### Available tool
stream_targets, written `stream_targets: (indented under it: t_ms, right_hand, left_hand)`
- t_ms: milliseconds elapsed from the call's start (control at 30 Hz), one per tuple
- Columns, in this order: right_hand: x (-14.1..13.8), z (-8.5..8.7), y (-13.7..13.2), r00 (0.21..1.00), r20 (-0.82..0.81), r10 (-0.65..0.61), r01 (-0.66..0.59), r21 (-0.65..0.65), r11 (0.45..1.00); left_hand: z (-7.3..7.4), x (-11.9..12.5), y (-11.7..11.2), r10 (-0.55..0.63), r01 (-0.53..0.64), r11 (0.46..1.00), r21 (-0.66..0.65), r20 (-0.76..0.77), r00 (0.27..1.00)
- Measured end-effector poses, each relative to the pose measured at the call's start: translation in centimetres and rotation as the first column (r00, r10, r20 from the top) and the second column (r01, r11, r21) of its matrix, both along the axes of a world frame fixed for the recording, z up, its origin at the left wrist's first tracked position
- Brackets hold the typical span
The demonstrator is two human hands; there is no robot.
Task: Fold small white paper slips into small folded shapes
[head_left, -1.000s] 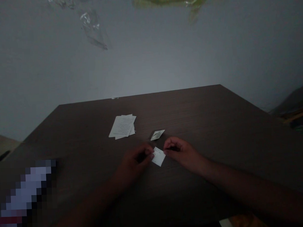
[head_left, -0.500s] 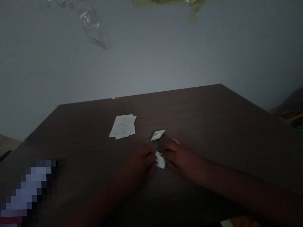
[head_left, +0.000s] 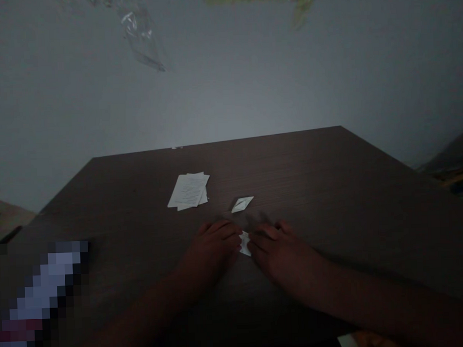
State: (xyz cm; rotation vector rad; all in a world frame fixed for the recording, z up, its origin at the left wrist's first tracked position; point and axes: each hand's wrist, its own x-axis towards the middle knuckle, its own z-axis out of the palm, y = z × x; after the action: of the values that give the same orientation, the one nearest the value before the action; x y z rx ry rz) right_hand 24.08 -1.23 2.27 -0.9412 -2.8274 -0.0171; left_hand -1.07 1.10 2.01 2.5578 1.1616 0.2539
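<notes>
Now, left hand (head_left: 209, 252) and right hand (head_left: 283, 257) flat, unclenched, touching small white paper (head_left: 244, 243); dark wooden table (head_left: 311, 191)

Got two bare hands (head_left: 247, 254) here, one small folded white paper piece (head_left: 244, 243), one white diamond-shaped paper fold (head_left: 242, 204), one stack of printed white sheets (head_left: 187, 191) (can't count those), and one dark brown wooden table (head_left: 331, 190).

Small folded white paper (head_left: 244, 243), partly hidden
</notes>
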Motion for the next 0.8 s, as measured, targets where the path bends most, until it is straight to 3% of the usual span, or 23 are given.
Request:
stream_targets:
  t_ms: [167,300,467,633,800]
  right_hand:
    - [0.0,-0.4,0.1,0.996,-0.059,-0.073,0.073,0.002,0.997]
    - [0.2,-0.8,1.4,0.991,-0.079,-0.109,0.105,-0.050,0.993]
    - [0.1,-1.2,2.6,0.983,-0.135,-0.127,0.105,-0.163,0.981]
    - [-0.3,-1.3,2.4,0.981,-0.127,-0.146,0.117,-0.213,0.970]
    - [-0.1,-0.2,2.2,0.985,-0.096,-0.145,0.110,-0.306,0.946]
  left_hand:
    - [0.5,-0.5,0.4,-0.001,0.002,1.000,-0.031,0.020,1.000]
    - [-0.1,-0.7,0.4,-0.011,0.016,0.998,-0.059,0.071,0.997]
    - [-0.9,0.2,-0.2,0.148,-0.149,0.989,0.005,0.114,0.982]
    - [0.1,1.5,-0.8,0.196,-0.196,0.981,0.000,0.018,0.980]
    - [0.7,2.2,-1.5,0.214,-0.214,0.977,0.000,-0.024,0.977]
